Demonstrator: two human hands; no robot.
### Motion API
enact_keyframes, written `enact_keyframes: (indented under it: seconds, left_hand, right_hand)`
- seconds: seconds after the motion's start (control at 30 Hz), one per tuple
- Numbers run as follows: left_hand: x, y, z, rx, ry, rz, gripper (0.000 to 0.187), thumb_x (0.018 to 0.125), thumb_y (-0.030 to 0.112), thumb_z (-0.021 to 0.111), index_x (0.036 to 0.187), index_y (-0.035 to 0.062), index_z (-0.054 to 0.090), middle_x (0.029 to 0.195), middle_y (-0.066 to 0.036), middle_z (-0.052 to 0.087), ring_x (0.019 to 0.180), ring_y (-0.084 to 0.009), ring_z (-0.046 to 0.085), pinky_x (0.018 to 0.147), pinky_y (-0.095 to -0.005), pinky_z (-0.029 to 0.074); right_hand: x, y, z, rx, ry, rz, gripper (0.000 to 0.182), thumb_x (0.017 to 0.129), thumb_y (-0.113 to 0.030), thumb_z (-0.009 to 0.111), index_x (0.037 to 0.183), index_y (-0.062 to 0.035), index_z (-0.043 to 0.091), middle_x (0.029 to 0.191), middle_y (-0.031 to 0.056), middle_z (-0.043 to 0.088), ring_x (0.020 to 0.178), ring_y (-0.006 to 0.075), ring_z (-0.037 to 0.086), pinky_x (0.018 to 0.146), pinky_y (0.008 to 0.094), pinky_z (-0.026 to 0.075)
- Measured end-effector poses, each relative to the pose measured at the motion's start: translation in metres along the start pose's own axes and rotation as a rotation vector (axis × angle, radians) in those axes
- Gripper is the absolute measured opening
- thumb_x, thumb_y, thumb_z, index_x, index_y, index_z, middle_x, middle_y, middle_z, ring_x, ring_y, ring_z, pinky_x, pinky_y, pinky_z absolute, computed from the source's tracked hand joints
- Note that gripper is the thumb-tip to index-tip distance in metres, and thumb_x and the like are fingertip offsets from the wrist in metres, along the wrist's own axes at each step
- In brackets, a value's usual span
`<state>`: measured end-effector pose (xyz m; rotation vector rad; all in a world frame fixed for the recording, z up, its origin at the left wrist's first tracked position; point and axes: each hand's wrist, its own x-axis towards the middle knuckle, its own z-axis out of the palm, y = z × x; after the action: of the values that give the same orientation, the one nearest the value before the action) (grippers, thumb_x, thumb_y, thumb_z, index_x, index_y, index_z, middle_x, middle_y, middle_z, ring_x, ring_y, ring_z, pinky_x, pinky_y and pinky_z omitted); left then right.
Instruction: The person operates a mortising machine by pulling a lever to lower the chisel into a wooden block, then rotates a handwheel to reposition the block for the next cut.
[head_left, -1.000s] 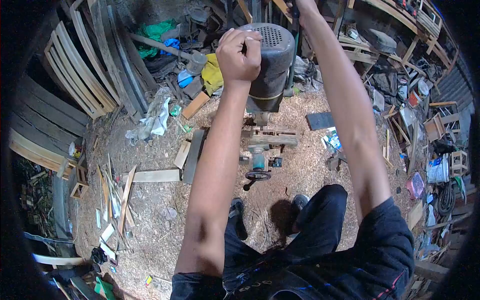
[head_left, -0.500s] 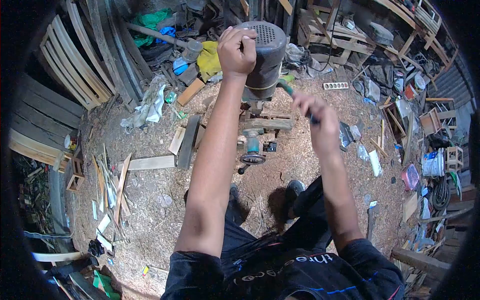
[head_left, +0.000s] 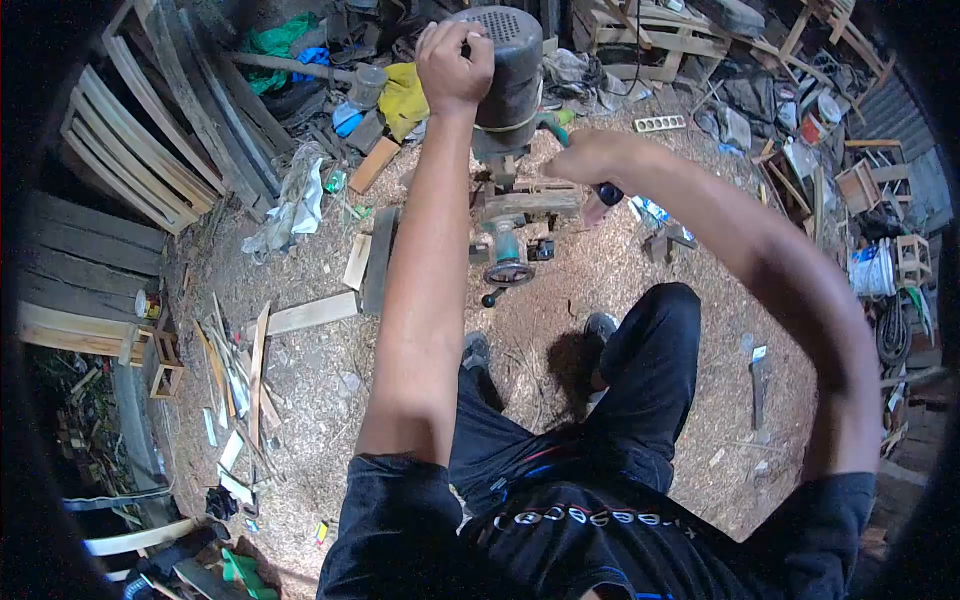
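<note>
A dark cylindrical motor housing [head_left: 512, 75] with a perforated top stands upright at the upper middle. My left hand [head_left: 455, 65] is closed against its upper left edge, fingers curled and partly hidden. To the right of the housing, my right hand [head_left: 595, 160] wraps around a green bar [head_left: 552, 128] with a black rounded end [head_left: 608, 193] below the palm. The bar's far end is partly hidden beside the housing. Below the motor lie a wooden block [head_left: 530, 204] and a green machine base with a round handwheel [head_left: 509, 274].
Wood shavings cover the floor [head_left: 330, 400]. Long boards [head_left: 140, 150] lean at the left, and loose offcuts [head_left: 235, 370] lie nearby. A yellow cloth [head_left: 402, 100] sits behind the machine. A white bucket [head_left: 872, 268] and wooden scraps line the right side.
My right forearm has swung out to the right, with the elbow raised, and the hand has rolled over the bar. My left hand stays at the motor housing. The view has shifted slightly.
</note>
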<state>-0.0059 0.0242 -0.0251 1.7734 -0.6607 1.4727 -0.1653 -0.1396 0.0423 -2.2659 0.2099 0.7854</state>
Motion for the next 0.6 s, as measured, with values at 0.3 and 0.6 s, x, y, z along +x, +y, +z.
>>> enact_keyframes:
  seconds: [0.3,0.6]
  left_hand:
    - [-0.007,-0.003,0.002,-0.120,0.057,-0.029,0.016,0.079,0.013,0.057,0.074,0.0055,0.070,0.079,-0.010,0.071,0.076,-0.0316,0.065,0.078,-0.0404,0.050]
    - [-0.006,-0.002,-0.001,-0.154,0.051,-0.016,0.021,0.082,0.013,0.056,0.077,0.0032,0.073,0.080,-0.011,0.073,0.078,-0.0284,0.068,0.077,-0.0367,0.052]
  right_hand:
    - [0.032,0.069,0.043,0.056,0.320,-0.209,0.024,0.087,-0.005,0.052,0.105,0.0114,0.055,0.069,0.0144,0.059,0.053,0.0222,0.061,0.043,0.0376,0.045]
    - [0.017,0.085,0.066,0.241,0.363,-0.190,0.043,0.084,0.000,0.054,0.125,0.0083,0.055,0.090,0.0233,0.066,0.084,0.0305,0.066,0.079,0.0406,0.050]
